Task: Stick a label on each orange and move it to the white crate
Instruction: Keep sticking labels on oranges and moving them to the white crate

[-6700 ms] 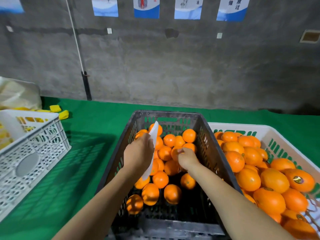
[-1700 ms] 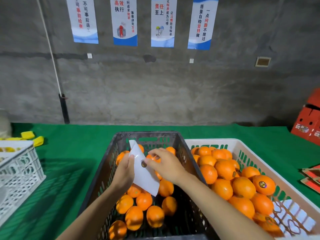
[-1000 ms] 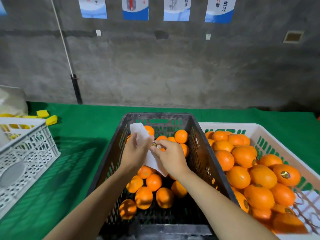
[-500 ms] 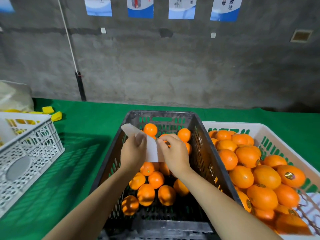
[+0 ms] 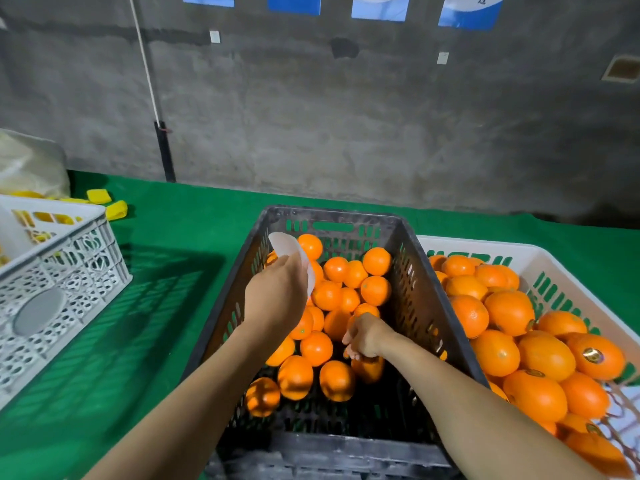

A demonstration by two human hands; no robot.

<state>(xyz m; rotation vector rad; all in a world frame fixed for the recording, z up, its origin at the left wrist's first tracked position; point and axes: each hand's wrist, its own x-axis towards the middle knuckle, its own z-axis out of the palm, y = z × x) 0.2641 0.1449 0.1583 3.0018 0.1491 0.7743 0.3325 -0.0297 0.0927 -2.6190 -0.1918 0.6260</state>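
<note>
- The right hand (image 5: pixel 363 336) reaches down into the black crate (image 5: pixel 408 271); its fingers (image 5: pixel 349 351) curl onto an orange (image 5: pixel 369 367) near the middle of the pile. Whether they grip it or only press on it cannot be told.
- Loose oranges (image 5: pixel 346 289) fill the far and middle parts of the black crate; a few lie toward the near wall.
- The left hand (image 5: pixel 277 296) hovers over the crate's left side, fingers closed on a white label backing sheet (image 5: pixel 287 245) that sticks up past them toward the far wall.
- The white crate (image 5: pixel 554 265) stands touching the black crate's right side, heaped with labelled oranges (image 5: pixel 540 351); small round stickers (image 5: pixel 592 355) show on several.
- Both crates rest on a green tabletop (image 5: pixel 180 237).
- A white lattice crate (image 5: pixel 69 271) sits well apart at the left edge, with yellow pieces (image 5: pixel 107 204) lying just behind it and a pale plastic bag (image 5: pixel 31 164) beyond.
- A grey concrete wall (image 5: pixel 346 116) rises behind, with blue-edged posters (image 5: pixel 379 6) along its top and a white cord (image 5: pixel 145 64) running down to a black post (image 5: pixel 164 150).
</note>
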